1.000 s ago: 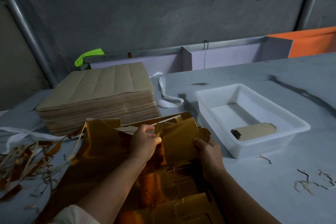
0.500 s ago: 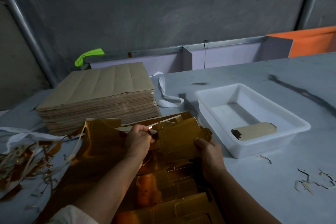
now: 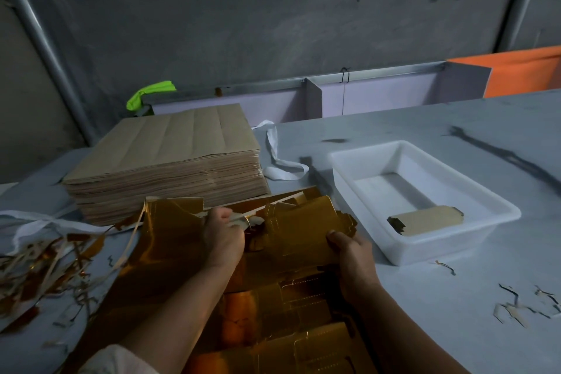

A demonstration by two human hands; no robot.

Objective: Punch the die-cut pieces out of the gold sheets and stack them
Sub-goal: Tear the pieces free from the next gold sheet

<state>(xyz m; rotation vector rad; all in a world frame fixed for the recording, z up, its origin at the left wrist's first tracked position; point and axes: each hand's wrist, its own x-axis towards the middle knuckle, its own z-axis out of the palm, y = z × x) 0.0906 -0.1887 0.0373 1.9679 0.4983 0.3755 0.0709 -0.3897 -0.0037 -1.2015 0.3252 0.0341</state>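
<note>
Your left grip [image 3: 223,240] is curled tight, its fingers pinching a thin pale strip [image 3: 243,218] at the far edge of the gold sheet [image 3: 170,246]. Your right grip [image 3: 352,255] is clamped on the near right corner of a die-cut gold piece [image 3: 303,231], thumb on top and fingers hidden beneath. The piece tilts up off the sheet between your two grips.

The gold sheet lies on the bench [image 3: 455,130] under both your forearms and runs toward you, with more cut outlines showing in its near part. Just beyond it, far left, sits a tall stack of brown sheets [image 3: 167,161]. To the right of your right grip stands a white tray [image 3: 501,215] with one flat piece [image 3: 425,218] lying in it, brown side up.

A tangle of scrap strips [image 3: 36,267] lies at the left of the bench, touching the sheet's left edge. A few small scraps [image 3: 516,310] lie near right, and a white strap [image 3: 282,161] lies between the stack and the tray.
</note>
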